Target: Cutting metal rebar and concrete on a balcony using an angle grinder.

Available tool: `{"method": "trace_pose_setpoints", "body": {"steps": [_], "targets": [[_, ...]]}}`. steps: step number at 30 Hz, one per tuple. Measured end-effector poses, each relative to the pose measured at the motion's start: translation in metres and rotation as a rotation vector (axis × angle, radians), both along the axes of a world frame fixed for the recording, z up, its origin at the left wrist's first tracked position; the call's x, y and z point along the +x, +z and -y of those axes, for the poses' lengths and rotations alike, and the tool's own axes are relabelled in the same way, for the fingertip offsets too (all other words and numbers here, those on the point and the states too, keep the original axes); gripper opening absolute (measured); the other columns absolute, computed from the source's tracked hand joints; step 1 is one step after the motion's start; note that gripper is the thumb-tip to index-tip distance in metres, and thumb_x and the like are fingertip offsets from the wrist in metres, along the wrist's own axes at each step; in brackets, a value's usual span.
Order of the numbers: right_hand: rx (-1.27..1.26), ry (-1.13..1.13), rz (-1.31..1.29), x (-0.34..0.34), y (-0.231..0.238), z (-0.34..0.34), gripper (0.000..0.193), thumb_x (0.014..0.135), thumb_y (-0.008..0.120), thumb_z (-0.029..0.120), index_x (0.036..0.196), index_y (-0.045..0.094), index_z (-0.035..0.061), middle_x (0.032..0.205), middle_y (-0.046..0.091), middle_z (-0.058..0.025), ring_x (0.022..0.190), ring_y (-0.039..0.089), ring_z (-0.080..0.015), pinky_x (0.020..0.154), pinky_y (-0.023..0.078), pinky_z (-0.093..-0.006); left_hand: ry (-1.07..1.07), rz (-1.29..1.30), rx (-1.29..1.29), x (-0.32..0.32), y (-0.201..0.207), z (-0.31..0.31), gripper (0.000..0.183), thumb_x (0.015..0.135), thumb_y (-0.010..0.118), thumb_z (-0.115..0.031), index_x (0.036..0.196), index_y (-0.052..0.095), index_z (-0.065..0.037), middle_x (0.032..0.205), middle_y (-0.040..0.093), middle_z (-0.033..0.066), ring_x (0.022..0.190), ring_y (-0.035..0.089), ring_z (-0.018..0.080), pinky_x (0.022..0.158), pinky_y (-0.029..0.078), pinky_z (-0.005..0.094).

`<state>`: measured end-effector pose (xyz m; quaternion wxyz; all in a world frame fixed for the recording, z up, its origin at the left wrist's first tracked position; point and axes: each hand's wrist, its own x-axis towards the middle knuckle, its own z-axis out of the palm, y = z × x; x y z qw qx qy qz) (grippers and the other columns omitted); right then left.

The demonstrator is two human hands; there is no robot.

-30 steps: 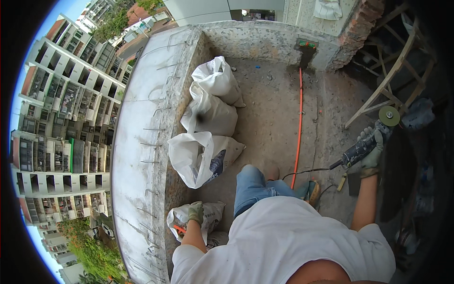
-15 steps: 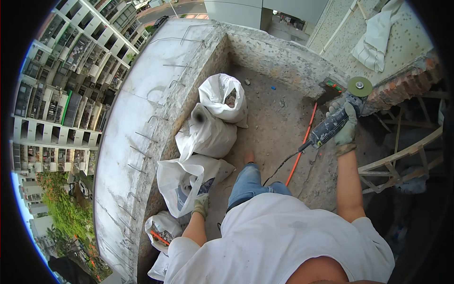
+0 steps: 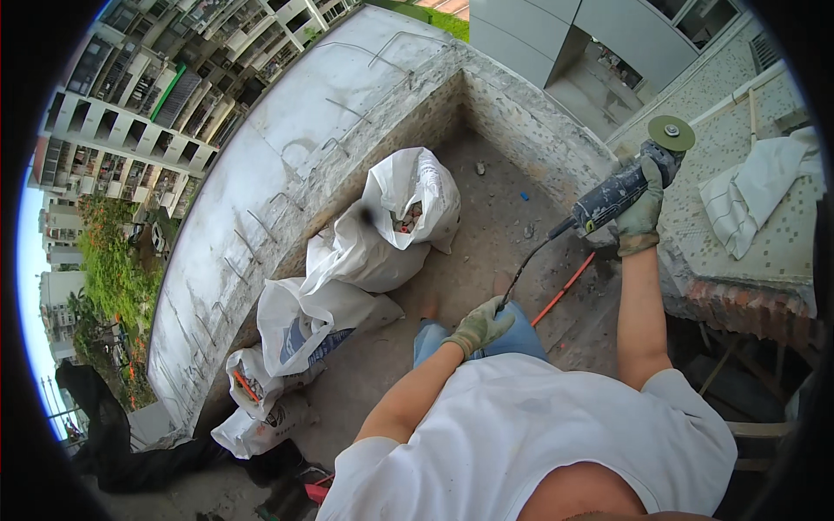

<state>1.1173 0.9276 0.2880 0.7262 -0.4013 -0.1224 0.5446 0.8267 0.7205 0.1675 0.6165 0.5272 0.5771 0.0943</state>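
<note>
The right hand [image 3: 641, 213] holds an angle grinder [image 3: 608, 204] in the air above the floor [image 3: 491, 230], toward its right edge, the gloved fingers wrapped round the front of the body, just behind the head. That grip probably gives control close to the tool's heavy end; it leaves the green cutting disc [image 3: 671, 133] beyond the fingers, outward from the person, with its flat face turned up. The left hand [image 3: 479, 326] is in front of the lap, its fingers curled narrow, seemingly around the power cord [image 3: 524, 265], perhaps to keep it from the legs; the palm side is hidden. The grinder's rear end lies between the hands, up and to the right of the left fingers. White woven sacks [image 3: 426, 187] line the floor's left edge against the parapet [image 3: 382, 139], likely to leave standing room; the farthest, nearest the far corner, shows rubble [image 3: 407, 217] inside.
</note>
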Motion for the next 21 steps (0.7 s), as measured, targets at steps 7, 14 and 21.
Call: {"method": "trace_pose_setpoints", "body": {"steps": [7, 14, 21], "targets": [[0.103, 0.233, -0.125, 0.062, 0.003, -0.104, 0.038, 0.089, 0.071, 0.032, 0.11, 0.062, 0.002, 0.102, 0.07, -0.0117, 0.095, 0.069, -0.0275, 0.089, 0.057, -0.0458, 0.087, -0.601, -0.075, 0.01, -0.046, -0.002, 0.04, 0.093, 0.05, -0.042, 0.106, 0.071, -0.01, 0.111, 0.069, 0.0224, 0.111, 0.064, 0.0387, 0.095, 0.049, 0.0467], [0.126, 0.211, -0.027, 0.111, -0.008, -0.147, 0.039, 0.091, 0.069, 0.033, 0.114, 0.062, 0.0016, 0.108, 0.069, -0.0129, 0.1, 0.068, -0.0278, 0.095, 0.054, -0.0466, 0.447, -0.827, -0.348, 0.0, -0.054, -0.035, 0.044, 0.095, 0.046, -0.041, 0.115, 0.07, -0.009, 0.116, 0.068, 0.0228, 0.112, 0.063, 0.0408, 0.097, 0.049, 0.0499], [0.051, 0.387, 0.002, 0.094, -0.039, -0.155, 0.038, 0.092, 0.068, 0.031, 0.116, 0.062, 0.0017, 0.111, 0.069, -0.0127, 0.102, 0.067, -0.0264, 0.094, 0.054, -0.0439, 0.897, -0.462, -0.378, 0.0, -0.132, 0.028, 0.051, 0.095, 0.051, -0.048, 0.108, 0.069, -0.002, 0.105, 0.072, 0.0149, 0.101, 0.067, 0.0291, 0.092, 0.048, 0.0396]]}}
